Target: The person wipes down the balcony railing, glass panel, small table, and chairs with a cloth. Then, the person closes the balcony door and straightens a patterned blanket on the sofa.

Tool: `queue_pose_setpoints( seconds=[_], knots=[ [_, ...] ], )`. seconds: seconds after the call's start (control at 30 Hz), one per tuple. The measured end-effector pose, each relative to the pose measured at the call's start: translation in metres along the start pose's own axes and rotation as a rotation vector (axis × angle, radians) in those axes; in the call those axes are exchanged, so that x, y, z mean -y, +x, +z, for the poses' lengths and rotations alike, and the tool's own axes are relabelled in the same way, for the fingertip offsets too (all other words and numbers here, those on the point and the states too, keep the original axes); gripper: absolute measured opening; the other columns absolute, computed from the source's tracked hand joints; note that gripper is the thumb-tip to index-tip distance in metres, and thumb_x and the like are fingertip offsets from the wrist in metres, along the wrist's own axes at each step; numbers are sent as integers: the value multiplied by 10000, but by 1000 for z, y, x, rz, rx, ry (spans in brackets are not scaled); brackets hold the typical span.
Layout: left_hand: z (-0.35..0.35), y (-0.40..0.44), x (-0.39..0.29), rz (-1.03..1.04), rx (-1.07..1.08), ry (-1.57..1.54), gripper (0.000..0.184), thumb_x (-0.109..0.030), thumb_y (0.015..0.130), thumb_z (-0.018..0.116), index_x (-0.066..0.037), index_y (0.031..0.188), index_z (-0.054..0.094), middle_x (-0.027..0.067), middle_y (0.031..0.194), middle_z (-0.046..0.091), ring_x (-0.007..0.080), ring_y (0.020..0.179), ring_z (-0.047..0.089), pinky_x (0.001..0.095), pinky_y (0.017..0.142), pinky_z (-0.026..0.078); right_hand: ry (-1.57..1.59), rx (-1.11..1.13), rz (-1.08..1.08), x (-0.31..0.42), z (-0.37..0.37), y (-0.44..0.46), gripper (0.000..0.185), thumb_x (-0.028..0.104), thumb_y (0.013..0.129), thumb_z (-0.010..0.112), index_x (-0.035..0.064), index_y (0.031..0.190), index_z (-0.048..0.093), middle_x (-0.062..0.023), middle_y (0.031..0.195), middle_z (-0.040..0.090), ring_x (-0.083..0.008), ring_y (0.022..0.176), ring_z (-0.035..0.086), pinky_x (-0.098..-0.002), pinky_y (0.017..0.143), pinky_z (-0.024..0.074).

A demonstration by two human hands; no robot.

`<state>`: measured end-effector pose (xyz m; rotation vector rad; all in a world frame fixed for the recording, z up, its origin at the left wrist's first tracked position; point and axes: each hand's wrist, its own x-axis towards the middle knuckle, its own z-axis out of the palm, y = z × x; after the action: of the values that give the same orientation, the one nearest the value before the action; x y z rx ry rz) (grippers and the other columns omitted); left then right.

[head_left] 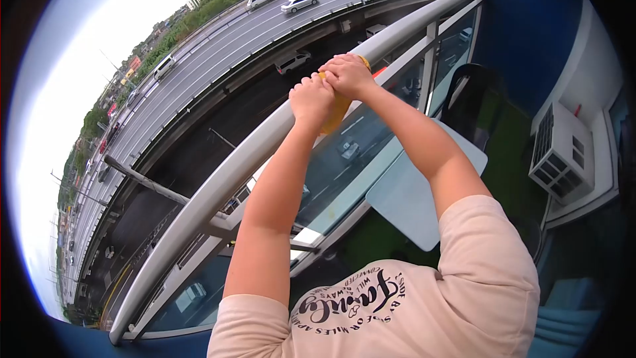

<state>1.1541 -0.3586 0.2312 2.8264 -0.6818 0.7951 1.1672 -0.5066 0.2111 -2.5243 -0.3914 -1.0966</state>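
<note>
The cloth (336, 114), yellow and bunched, is under my fingers at the rail (404, 26). My left fingers (306, 91) are curled closed over it, gripping it; my right fingers (340, 69) grip it too, just beside the left ones and a little farther up the rail. Some cloth shows below my fingers, between my forearms, and a small bit shows past my right fingers. Its underside is hidden, so I can't tell whether it wraps all the way around.

I'd judge the handling is under way: the cloth is in hand and at the rail, and I haven't let go of it. How much is done and how much is left I can't tell, as no stretch of rail looks plainly different from another.

Counting outward from my fingers: one cloth, one top rail, and glass (331, 179) below it, its panels too cut off by my arms to count. Then one pale table (424, 179) below and to the right, one boxy unit (563, 152) farther right, and one blue wall (523, 33) past the rail's far end. Beyond my fingers, outside, the road (218, 59) carries several vehicles, many too small to count.
</note>
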Motion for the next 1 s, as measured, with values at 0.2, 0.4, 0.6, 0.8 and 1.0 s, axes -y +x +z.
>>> queue_pose_setpoints(
  seconds=[0.2,0.4,0.6,0.8,1.0],
  knots=[
    [83,153,-158,-61,153,-143,423,-347,966,304,-55,1068,591,186,1010,637,356,922,632,462,813,494,-46,126,154,-226,-42,35,337,363,869,453,213,1018,714,-7,1131,659,-228,1183,512,-432,1096,270],
    [146,241,-267,-22,87,-158,401,-336,961,330,-56,1060,599,177,1011,640,340,914,641,441,796,503,-140,28,277,-373,-61,35,355,380,904,426,225,1102,677,-7,1252,596,-268,1297,412,-483,1126,194],
    [176,287,-317,13,115,-200,394,-335,974,323,-65,1073,594,152,1025,647,318,914,656,437,778,515,-242,-31,267,-448,-70,39,319,350,921,432,234,1108,663,-22,1251,586,-310,1293,407,-500,1104,233],
    [197,298,-339,84,88,-206,411,-336,976,323,-65,1117,598,149,1040,649,302,922,656,413,783,515,-332,53,408,-472,-79,35,361,371,942,395,242,1200,612,-16,1373,503,-329,1348,332,-514,1115,215],
    [174,259,-303,71,182,-176,434,-320,968,338,-78,1259,550,129,1149,609,267,1045,601,412,875,441,-329,224,413,-413,-78,33,449,354,943,335,189,1295,558,-65,1445,429,-329,1404,247,-491,1151,156]
  ],
)
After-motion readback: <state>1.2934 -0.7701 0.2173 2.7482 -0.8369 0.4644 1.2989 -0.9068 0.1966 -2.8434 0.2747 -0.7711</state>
